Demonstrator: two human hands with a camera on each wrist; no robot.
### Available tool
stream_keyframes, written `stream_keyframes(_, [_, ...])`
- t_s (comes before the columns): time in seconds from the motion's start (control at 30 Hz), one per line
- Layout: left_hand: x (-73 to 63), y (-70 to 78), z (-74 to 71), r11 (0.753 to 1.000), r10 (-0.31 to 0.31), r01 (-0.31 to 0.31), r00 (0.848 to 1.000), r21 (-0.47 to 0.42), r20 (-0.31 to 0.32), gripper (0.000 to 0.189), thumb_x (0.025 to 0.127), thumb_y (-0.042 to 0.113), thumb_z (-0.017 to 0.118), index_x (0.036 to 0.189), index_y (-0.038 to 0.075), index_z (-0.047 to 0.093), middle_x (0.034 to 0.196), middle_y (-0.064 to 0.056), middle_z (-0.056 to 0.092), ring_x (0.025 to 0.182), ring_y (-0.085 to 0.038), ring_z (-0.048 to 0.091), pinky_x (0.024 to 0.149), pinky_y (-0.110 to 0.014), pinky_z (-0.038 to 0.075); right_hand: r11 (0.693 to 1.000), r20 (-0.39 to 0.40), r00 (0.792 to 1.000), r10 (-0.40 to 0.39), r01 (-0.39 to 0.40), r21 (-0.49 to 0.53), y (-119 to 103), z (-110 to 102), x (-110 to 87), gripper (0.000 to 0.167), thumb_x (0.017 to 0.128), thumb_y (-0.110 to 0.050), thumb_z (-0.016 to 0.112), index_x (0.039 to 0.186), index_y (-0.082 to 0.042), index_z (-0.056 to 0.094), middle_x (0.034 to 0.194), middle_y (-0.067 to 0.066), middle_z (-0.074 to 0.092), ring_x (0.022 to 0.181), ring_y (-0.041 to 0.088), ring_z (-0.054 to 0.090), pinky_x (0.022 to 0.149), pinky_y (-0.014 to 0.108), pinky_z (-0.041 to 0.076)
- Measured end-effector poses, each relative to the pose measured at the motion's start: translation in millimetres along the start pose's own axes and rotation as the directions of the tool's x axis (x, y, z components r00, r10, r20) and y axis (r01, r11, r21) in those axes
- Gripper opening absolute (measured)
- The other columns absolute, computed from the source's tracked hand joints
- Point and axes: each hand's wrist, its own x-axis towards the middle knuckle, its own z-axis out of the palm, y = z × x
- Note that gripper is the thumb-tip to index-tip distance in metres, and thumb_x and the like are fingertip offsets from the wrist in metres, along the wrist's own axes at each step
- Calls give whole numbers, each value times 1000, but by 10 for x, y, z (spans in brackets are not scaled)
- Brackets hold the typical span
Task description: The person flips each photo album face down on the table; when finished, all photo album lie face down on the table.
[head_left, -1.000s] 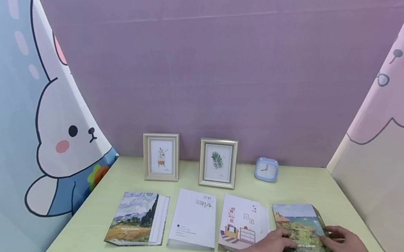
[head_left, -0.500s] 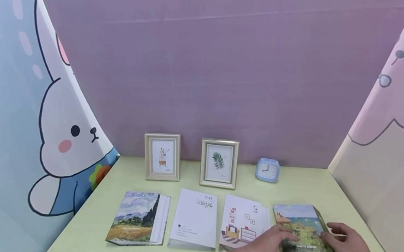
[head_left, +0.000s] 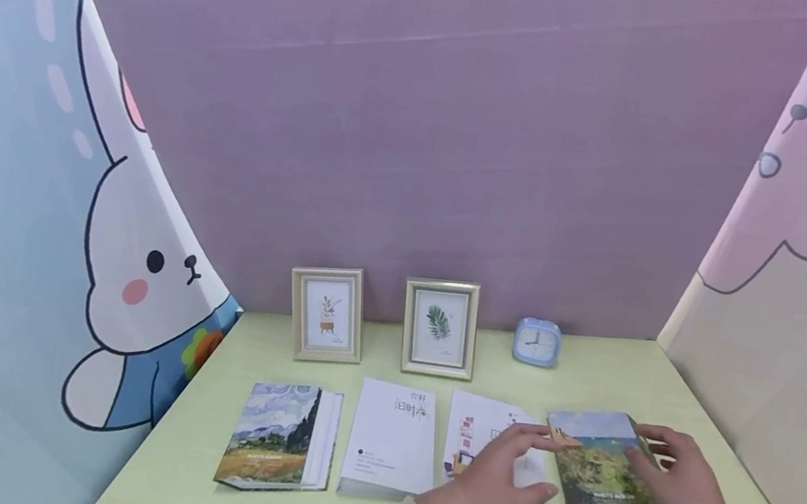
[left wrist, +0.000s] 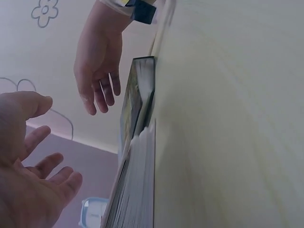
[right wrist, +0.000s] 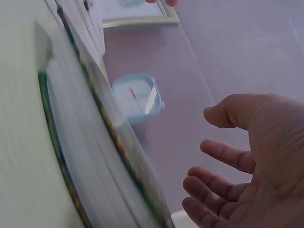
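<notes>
1. While apparently straightening the seascape photo album [head_left: 599,474], hovers with left hand [head_left: 496,486] and right hand [head_left: 684,488], fingers apart.
2. Has it flat on the bench [head_left: 608,374], rightmost.
3. Probably needs light nudging next.

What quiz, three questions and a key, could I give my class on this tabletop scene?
1. Multiple choice: what colour is the clock to the right of the palm-leaf picture frame? (a) red (b) green (c) blue
2. True or false: the right hand is nearer the seaside photo album than the clock.
3. Count: how many picture frames stand on the table?

Key: 1. c; 2. true; 3. two.
</notes>
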Motion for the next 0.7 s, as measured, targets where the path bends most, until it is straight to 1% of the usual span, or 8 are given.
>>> stream_keyframes(0.07, [-54, -21, -68, 1000, 13, -13, 999, -5, -51, 44, 100, 26, 71, 143, 24, 60, 157, 11, 45, 144, -13, 44, 113, -31, 44, 1000, 0, 1000, -18, 18, 21, -88, 38, -13, 51, 106, -28, 64, 142, 8, 54, 138, 35, 45, 119, 54, 55, 95, 67, 52])
stream_keyframes(0.17, [-127, -52, -160, 999, 43, -40, 992, 24, -119, 42, 98, 22, 73, 139, 23, 62, 154, 11, 49, 143, -14, 46, 115, -35, 42, 999, 9, 1000, -30, 30, 46, -200, 99, -24, 52, 106, -27, 66, 144, 6, 53, 140, 33, 44, 121, 53, 54, 97, 67, 52])
stream_keyframes(0.27, [-191, -81, -237, 997, 61, -54, 986, 47, -158, 43, 95, 19, 75, 137, 21, 63, 153, 9, 51, 141, -15, 49, 117, -40, 42, 997, 24, 999, -33, 32, 67, -287, 159, -33, 54, 105, -27, 67, 145, 4, 51, 141, 32, 44, 123, 53, 54, 98, 67, 52])
stream_keyframes(0.33, [-230, -95, -282, 998, 53, -45, 984, 49, -171, 45, 94, 17, 75, 137, 21, 63, 153, 9, 51, 141, -15, 49, 119, -42, 39, 996, 29, 999, -40, 38, 78, -329, 200, -28, 54, 104, -26, 68, 145, 4, 51, 141, 31, 45, 123, 53, 54, 98, 67, 52])
stream_keyframes(0.4, [-267, -110, -317, 999, 30, -23, 983, 39, -182, 47, 94, 17, 76, 138, 21, 62, 153, 9, 50, 141, -16, 49, 120, -42, 39, 996, 30, 999, -44, 41, 82, -363, 243, -16, 54, 104, -25, 69, 145, 3, 51, 141, 30, 46, 123, 52, 54, 98, 66, 52])
stream_keyframes(0.5, [-320, -122, -362, 999, -26, 31, 980, 23, -197, 49, 94, 20, 77, 140, 23, 60, 153, 10, 49, 141, -17, 48, 117, -41, 43, 995, 31, 998, -52, 49, 83, -400, 314, 7, 53, 103, -24, 70, 145, 2, 52, 139, 29, 48, 122, 52, 56, 96, 63, 55])
stream_keyframes(0.63, [-384, -150, -425, 994, -105, 108, 973, 6, -205, 54, 93, 25, 78, 143, 24, 58, 154, 12, 47, 143, -20, 46, 119, -46, 40, 993, 14, 996, -93, 92, 75, -441, 416, 15, 52, 100, -24, 74, 143, 0, 54, 137, 26, 53, 117, 50, 62, 88, 56, 61])
stream_keyframes(0.7, [-419, -175, -455, 990, -133, 138, 969, 10, -207, 57, 93, 26, 78, 145, 24, 57, 155, 11, 46, 145, -21, 44, 122, -48, 36, 991, 6, 994, -112, 111, 72, -471, 460, 14, 54, 99, -28, 75, 142, -1, 56, 137, 25, 54, 115, 49, 64, 85, 54, 62])
